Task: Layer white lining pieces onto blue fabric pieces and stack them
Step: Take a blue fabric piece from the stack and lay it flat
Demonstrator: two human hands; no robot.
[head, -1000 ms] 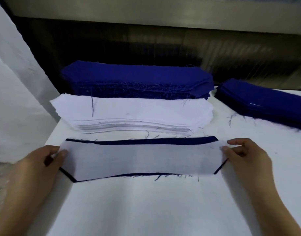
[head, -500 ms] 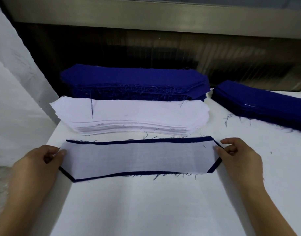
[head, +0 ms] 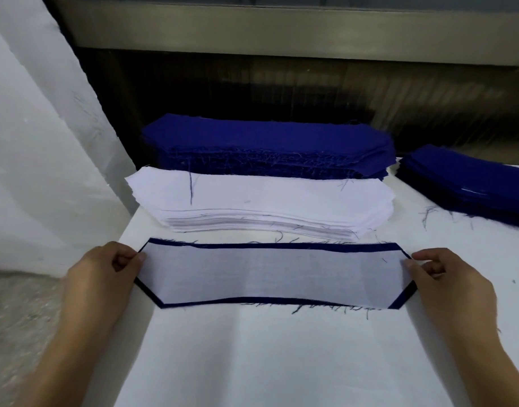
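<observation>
A white lining piece lies flat on a blue fabric piece, whose dark edge shows as a thin border all round. My left hand pinches the layered pair at its left end. My right hand pinches the right end. Behind them sits a stack of white lining pieces, and behind that a stack of blue fabric pieces.
A second blue stack lies at the far right of the white table. A white sheet hangs at the left, beyond the table's left edge. A dark machine panel stands along the back. Loose blue threads lie around.
The white lining has been shifted on the blue piece so the blue border shows more evenly. Both hands stay at the ends.
</observation>
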